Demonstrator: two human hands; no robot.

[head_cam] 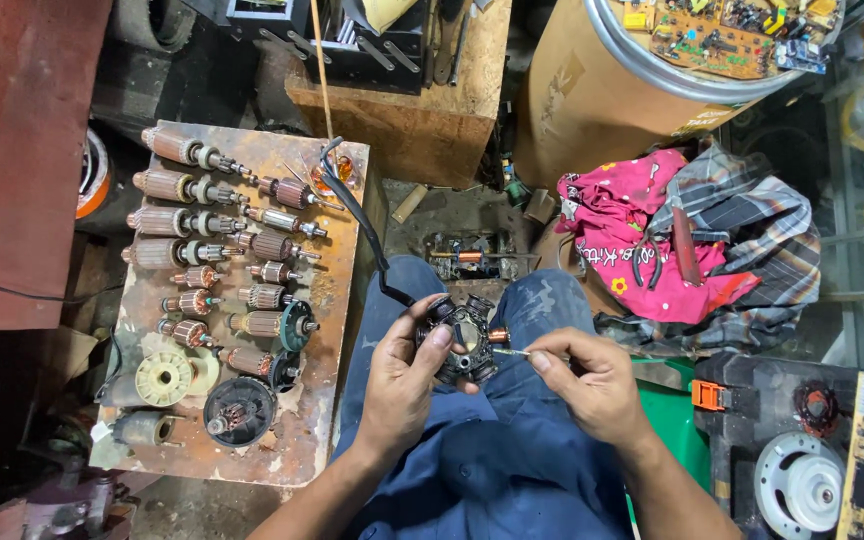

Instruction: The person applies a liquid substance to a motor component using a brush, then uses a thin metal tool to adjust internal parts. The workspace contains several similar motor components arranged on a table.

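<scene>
— Motor housing [464,338], black and round, sits over our lap in the head view, held up between both knees. Which of our hands has it?

— Our left hand [404,372] is wrapped around its left side, thumb pressed on the front face. A black cable [357,215] runs from the housing up to the bench [297,440].

— And our right hand [592,380]?

— It is pinched closed on a thin metal tool [512,351], whose tip touches the housing's right edge, just beside a copper coil [498,336].

— What lies on the bench?

— Rows of armatures [187,215] with copper windings, a cream plastic wheel [164,378] and a black round motor part [239,410] near the front edge.

— To our right?

— A pink cloth [632,235] on a striped cloth [767,235], with pliers [647,265] on top. Above them we see a cardboard drum [592,95] carrying a circuit board [727,35]
</scene>
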